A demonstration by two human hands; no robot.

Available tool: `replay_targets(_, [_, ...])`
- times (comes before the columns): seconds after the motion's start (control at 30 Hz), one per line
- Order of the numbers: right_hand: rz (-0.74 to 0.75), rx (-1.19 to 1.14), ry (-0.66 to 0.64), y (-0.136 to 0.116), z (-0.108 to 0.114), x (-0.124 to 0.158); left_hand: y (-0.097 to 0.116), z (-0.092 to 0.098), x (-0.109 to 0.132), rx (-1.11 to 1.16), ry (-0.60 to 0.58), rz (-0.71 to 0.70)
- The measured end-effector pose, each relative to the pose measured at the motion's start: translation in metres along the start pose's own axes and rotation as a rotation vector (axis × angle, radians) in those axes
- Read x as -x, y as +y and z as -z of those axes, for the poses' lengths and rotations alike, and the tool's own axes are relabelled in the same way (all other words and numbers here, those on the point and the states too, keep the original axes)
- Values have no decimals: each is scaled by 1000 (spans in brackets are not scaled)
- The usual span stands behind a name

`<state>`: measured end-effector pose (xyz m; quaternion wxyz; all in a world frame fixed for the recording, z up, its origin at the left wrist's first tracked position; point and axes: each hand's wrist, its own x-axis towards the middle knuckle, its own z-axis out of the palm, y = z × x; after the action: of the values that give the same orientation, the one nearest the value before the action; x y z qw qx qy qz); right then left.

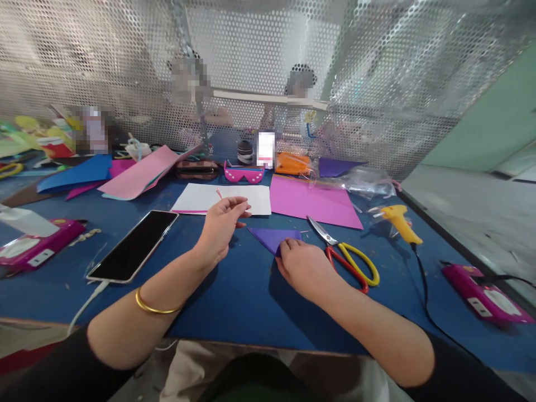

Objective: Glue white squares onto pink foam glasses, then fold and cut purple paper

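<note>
My right hand (305, 265) rests on a small purple triangular piece of paper (272, 238) on the blue table, its fingers curled over the right part of the piece. To the left, my left hand (224, 223) is raised near a white sheet (255, 196), thumb and fingertips pinched together; what they hold, if anything, is too small to tell. A thin pink strip (219, 193) shows just behind that hand. Scissors (329, 239) with one red and one yellow handle lie right beside my right hand. A pink-purple sheet (314, 202) lies behind them.
A yellow glue gun (400, 223) with a black cord lies at the right, near a magenta power strip (486, 293). A charging phone (134, 245) and another magenta strip (42, 243) are left. Pink glasses (244, 175) and coloured sheets lie behind. People show beyond the perforated screen (259, 44).
</note>
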<state>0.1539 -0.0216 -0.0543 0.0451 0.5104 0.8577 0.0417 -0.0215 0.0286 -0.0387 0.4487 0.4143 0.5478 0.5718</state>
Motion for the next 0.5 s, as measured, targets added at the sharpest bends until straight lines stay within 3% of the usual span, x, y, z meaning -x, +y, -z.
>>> replay_targets(0.27, [-15, -18, -51, 0, 7, 0, -4, -1, 0, -24, -34, 1])
replay_targets(0.5, [-56, -55, -15, 0, 9, 1, -4, -1, -1, -23, -23, -5])
